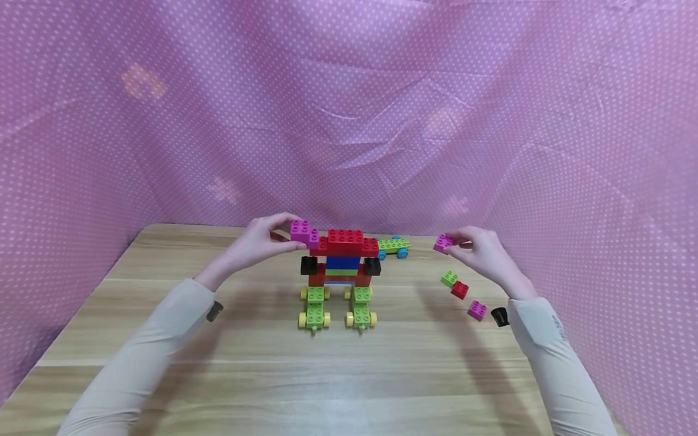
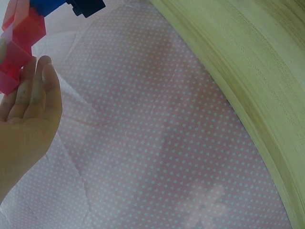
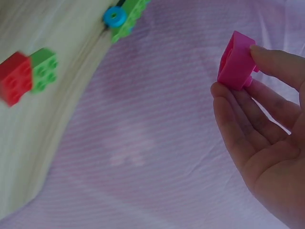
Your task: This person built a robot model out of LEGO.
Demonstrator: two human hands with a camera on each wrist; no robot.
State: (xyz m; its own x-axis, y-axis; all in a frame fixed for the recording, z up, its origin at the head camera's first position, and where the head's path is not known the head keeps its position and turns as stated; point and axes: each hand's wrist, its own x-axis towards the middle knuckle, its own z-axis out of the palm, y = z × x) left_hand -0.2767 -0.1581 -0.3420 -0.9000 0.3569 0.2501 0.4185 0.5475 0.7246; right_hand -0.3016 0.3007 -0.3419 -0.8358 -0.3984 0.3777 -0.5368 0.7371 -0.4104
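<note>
A block figure (image 1: 345, 247) stands on two green wheeled bases with yellow wheels, with blue, black and red bricks above. At its upper left end sit magenta bricks (image 1: 300, 231), one higher than the other. My left hand (image 1: 263, 238) holds the higher one between thumb and fingers; in the left wrist view the bricks (image 2: 16, 52) are partly cut off by the frame. Off to the figure's right, my right hand (image 1: 481, 249) pinches a loose magenta brick (image 3: 237, 62) above the table, its hollow underside turned away from the palm.
A green wheeled base (image 1: 394, 245) with blue wheels stands behind the figure to the right. Below my right hand lie a light green brick (image 1: 449, 278), a red brick (image 1: 460, 290) and another magenta brick (image 1: 477, 310). Pink dotted cloth (image 1: 349, 121) hangs around the wooden table (image 1: 272, 387).
</note>
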